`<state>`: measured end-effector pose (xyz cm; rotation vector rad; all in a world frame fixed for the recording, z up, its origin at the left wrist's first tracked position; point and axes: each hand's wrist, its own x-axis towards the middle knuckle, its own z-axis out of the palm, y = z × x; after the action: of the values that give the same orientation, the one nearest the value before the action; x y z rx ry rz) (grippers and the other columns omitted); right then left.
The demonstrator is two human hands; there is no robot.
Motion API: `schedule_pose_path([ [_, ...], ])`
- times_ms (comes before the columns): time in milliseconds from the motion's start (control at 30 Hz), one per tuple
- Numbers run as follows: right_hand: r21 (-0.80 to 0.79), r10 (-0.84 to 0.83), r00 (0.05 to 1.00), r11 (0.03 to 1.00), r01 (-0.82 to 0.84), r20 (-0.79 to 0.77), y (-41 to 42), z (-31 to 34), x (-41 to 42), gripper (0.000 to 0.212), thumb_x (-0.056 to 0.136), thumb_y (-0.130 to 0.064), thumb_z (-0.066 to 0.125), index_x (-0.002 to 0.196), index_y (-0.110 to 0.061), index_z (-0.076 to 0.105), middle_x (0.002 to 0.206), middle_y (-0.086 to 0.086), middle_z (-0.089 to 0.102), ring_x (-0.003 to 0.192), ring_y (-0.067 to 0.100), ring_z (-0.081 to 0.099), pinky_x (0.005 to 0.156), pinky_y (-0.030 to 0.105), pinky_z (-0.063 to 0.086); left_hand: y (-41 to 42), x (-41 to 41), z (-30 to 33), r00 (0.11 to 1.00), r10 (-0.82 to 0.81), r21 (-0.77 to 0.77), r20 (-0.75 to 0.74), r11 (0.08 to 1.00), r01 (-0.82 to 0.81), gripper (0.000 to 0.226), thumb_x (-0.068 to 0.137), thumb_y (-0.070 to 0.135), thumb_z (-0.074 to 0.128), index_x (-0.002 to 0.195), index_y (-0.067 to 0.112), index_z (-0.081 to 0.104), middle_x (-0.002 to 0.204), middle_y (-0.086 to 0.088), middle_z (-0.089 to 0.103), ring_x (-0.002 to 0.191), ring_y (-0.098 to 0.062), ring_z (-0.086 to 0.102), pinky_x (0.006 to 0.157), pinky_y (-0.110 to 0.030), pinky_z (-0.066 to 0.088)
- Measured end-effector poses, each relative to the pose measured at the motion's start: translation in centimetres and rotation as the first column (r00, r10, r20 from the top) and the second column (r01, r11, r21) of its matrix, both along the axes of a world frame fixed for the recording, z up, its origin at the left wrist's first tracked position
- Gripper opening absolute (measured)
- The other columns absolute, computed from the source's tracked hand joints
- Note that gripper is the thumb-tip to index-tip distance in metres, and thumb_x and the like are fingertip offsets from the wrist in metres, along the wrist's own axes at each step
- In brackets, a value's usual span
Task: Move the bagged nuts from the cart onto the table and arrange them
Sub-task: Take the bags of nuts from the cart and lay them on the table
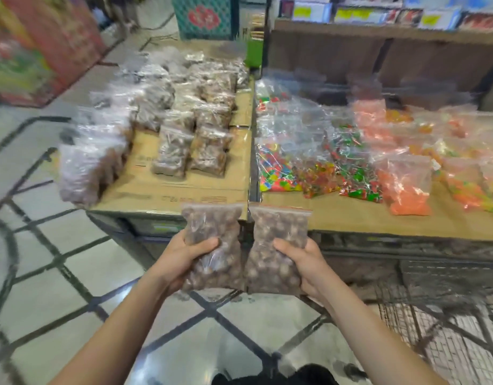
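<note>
Your left hand (184, 254) grips one clear zip bag of brown round nuts (212, 245); your right hand (303, 262) grips a second such bag (275, 251). Both bags are held upright, side by side, touching, just near of the cardboard-covered table (167, 190). Wire cart (448, 301) at right.

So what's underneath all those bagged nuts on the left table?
Flattened cardboard covers the tabletop under the bagged nuts. Dark crates show below its front edge. The tabletop itself is hidden.
</note>
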<state>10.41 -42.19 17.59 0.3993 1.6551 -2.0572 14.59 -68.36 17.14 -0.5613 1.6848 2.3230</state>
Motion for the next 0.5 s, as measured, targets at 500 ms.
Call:
schedule_pose_path([
  [500, 0.038, 0.174, 0.984, 0.984, -0.173, -0.036, -15.5, -0.6, -8.6, 0.068, 0.062, -0.031, 0.089, 0.123, -0.009, 0.068, 0.108, 0.012, 0.080, 0.100, 0.029, 0.077, 0.091, 0.045, 0.060, -15.4, -4.2, -0.7, 0.955, 0.295, 0.034, -0.009, 0.955, -0.295, 0.081, 0.050, 0.029, 0.098, 0.122, 0.008, 0.066, 0.111, -0.019, 0.075, 0.096, -0.034, 0.074, 0.076, -0.038, 0.061],
])
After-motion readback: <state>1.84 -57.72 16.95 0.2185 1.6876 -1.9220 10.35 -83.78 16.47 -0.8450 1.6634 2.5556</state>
